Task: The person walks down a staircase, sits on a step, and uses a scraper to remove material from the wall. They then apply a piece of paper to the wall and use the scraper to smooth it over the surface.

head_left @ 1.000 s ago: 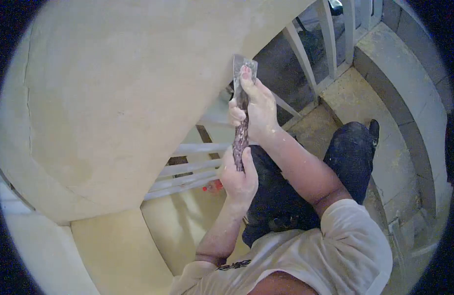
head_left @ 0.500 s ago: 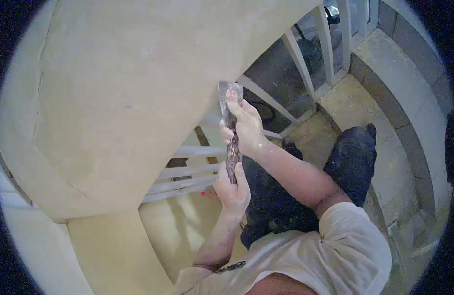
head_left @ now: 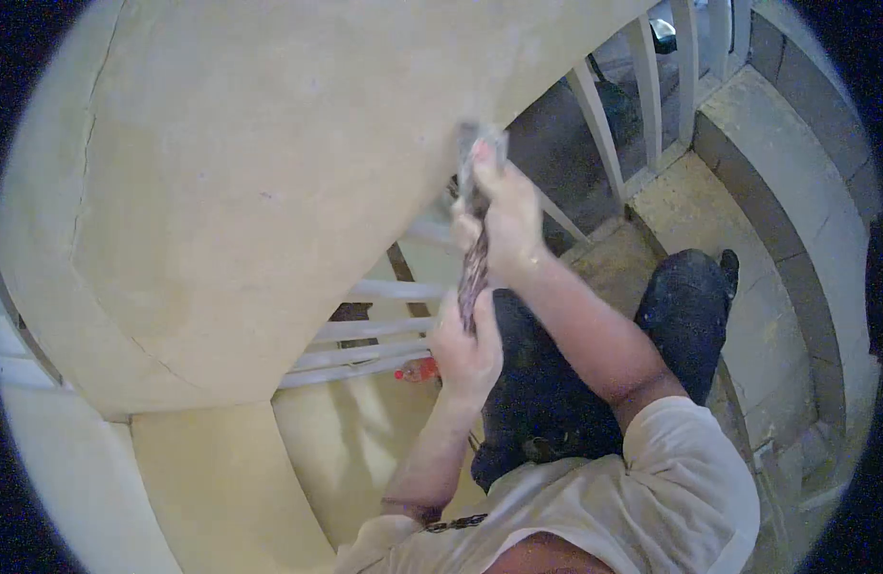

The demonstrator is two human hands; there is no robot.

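Observation:
Both hands grip a scraper [head_left: 473, 273] with a flat metal blade and a long, mottled dark handle. Higher up, my right hand [head_left: 508, 222] is wrapped around it where handle and blade meet, its thumb laid along the blade. My left hand [head_left: 465, 354] is closed around the lower end of the handle. The blade, smeared by motion, overlaps the edge of the cream-coloured sloping wall [head_left: 260, 191] in this view. Whitish specks dot my right wrist.
White railing bars [head_left: 599, 129] run beyond the wall edge. Curved stone steps [head_left: 748, 143] rise along the right. A bottle with a red cap [head_left: 418, 370] lies by the lower bars [head_left: 365, 330]. My dark-trousered knees [head_left: 685, 297] are below my right arm.
Both hands and the scraper have moved up and slightly right, along the wall edge. More of the red-capped bottle shows beside my left hand. The grip is the same.

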